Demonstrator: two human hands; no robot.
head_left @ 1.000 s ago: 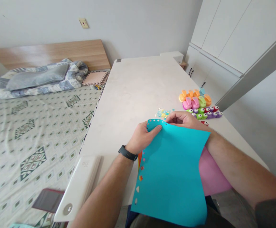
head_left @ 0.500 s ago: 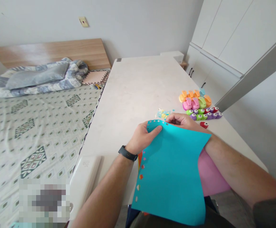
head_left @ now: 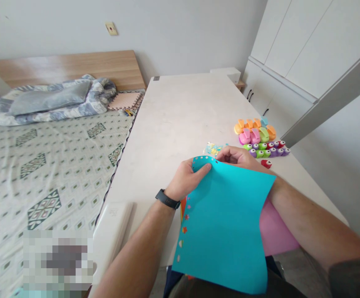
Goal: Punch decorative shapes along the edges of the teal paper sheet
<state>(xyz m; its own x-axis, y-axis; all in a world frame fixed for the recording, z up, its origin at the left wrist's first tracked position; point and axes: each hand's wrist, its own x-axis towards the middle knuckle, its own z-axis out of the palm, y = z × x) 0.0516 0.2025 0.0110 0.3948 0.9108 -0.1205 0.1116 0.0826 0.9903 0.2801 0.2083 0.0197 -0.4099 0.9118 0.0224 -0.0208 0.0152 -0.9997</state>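
Note:
A turquoise paper sheet point(head_left: 226, 223) with small shapes punched along its left and top edges is held up over the near edge of the white table point(head_left: 180, 111). My left hand point(head_left: 187, 179), with a black watch on the wrist, pinches the sheet's top left corner. My right hand point(head_left: 237, 157) is closed at the top edge, mostly behind the sheet; what it grips besides the paper is hidden. A pink sheet point(head_left: 275, 231) lies under my right forearm.
A cluster of colourful small paper punches point(head_left: 260, 138) sits at the table's right side, a lone red one point(head_left: 265, 164) nearer me. Punched confetti point(head_left: 213, 148) lies just beyond my hands. A white box point(head_left: 111, 231) rests at the table's left corner. A bed point(head_left: 43, 165) fills the left.
Almost nothing has moved. The sheet and both hands keep their pose; the view has drifted slightly.

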